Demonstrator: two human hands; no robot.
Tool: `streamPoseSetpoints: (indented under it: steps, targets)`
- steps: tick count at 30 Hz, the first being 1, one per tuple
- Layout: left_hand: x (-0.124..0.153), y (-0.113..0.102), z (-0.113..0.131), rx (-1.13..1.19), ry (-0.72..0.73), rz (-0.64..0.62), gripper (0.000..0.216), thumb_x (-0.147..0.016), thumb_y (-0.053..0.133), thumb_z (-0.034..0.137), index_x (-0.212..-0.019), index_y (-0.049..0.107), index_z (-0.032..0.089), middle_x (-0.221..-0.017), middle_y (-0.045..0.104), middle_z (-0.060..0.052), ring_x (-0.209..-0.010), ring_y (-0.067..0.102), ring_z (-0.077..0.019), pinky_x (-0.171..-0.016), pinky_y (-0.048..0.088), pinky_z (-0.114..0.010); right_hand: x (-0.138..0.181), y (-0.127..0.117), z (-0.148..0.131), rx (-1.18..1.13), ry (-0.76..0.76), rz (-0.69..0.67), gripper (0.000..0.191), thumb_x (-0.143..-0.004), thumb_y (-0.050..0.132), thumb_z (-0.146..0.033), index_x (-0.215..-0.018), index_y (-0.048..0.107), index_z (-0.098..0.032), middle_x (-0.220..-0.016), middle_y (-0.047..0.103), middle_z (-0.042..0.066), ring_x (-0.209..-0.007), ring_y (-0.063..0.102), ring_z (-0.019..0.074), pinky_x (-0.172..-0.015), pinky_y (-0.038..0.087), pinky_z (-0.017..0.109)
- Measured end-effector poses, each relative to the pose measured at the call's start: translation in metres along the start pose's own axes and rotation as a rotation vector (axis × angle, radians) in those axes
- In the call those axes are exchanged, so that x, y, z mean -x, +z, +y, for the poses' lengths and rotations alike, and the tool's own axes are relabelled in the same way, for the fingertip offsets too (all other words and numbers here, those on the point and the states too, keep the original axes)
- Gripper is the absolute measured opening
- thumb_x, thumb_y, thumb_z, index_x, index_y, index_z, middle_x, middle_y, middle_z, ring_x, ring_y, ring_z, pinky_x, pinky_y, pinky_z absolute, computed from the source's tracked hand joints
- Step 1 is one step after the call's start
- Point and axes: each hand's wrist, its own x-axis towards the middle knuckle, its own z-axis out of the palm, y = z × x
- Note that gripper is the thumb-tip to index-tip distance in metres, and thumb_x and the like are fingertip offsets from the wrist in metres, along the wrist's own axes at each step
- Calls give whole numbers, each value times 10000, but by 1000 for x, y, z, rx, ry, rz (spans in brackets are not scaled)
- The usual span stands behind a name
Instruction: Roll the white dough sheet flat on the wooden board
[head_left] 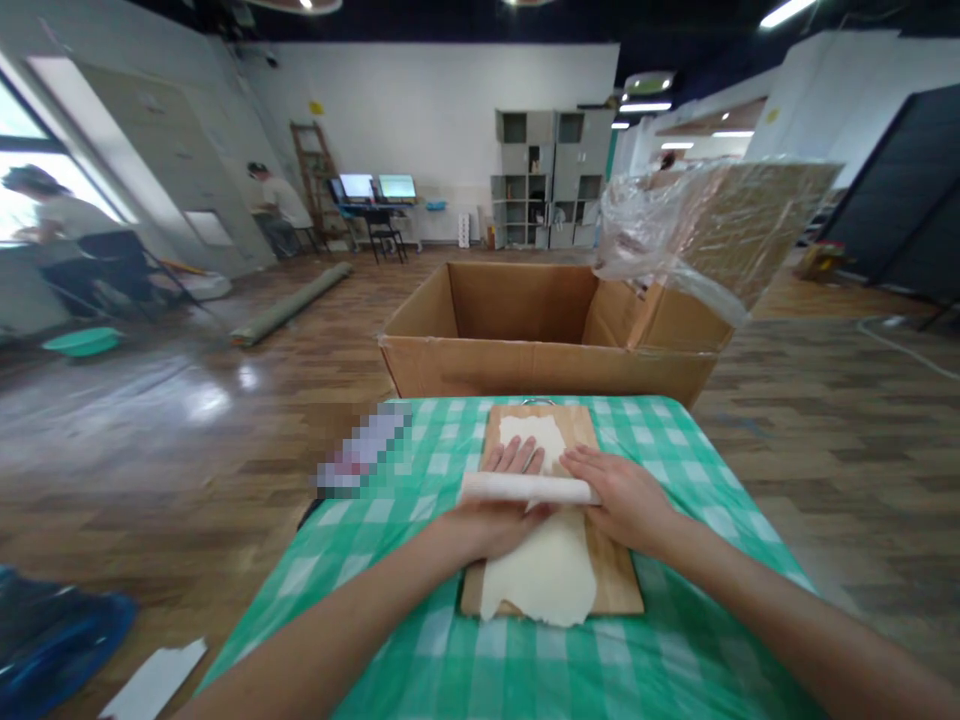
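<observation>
In the head view, a wooden board (619, 585) is set on a table covered with a green-and-white checked cloth (360, 600); a sheet of dough (538, 570) is spread along the board, and its near edge is hung slightly over the board's near edge. Above the middle of the board a pale rolling pin (529, 488) is held crosswise; the left hand (499, 530) is laid flat, fingers stretched towards the board's far end, and is crossed by the pin — whether the pin is rested on it cannot be told. The right hand (630, 498) is placed at the pin's right end, fingers extended; whether it is closed round that end cannot be told.

The flattening is judged well advanced: most of the board's length has been covered and the sheet looks thin; the outline is left ragged, and evenness cannot be judged.

Counted: two hands, one pin, one sheet, one board and one cloth; left of the board, one pixelated object (364, 450); beyond the board, one large open cardboard box (540, 368); far off, to the board's left, one turquoise basin (82, 342) and two seated people (289, 200) are seen.
</observation>
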Motion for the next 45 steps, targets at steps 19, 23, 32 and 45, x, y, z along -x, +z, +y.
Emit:
streamPoseSetpoints:
  steps: [19,23,32,45]
  targets:
    - [-10,-18,-8,-93,-113,39,728,-1070,423,525,-1612,347,44,-1706,322,-247,-1615,260,-370,-1285,320,-550,-2,18,-7,22,-202,224,299,-999,547,-105,-1223,743,-84,-1290,763,154,-1231,717,305,-1071,595,469]
    - [-4,-6,10,-106,-18,44,791,-1052,447,594,-1646,312,90,-1722,313,-208,-1620,250,-365,-1279,332,-521,-1,8,-6,95,-234,250,352,-1050,432,-110,-1109,780,-108,-1254,782,122,-1187,741,296,-1008,628,421]
    - [-8,-20,-2,-8,13,-28,801,-1061,438,610,-1688,235,154,-1754,246,-155,-1634,213,-336,-1305,287,-529,-1,-2,-7,152,-205,231,476,-1099,321,-124,-1077,795,-151,-1237,790,70,-1166,753,243,-991,620,328]
    - [-26,-29,-44,256,-243,149,467,-1038,530,362,-1471,549,186,-1548,539,-155,-1463,500,-311,-1213,432,-508,0,-4,10,-141,72,200,316,-997,527,-165,-1235,735,-160,-1242,787,109,-1117,766,267,-949,634,381]
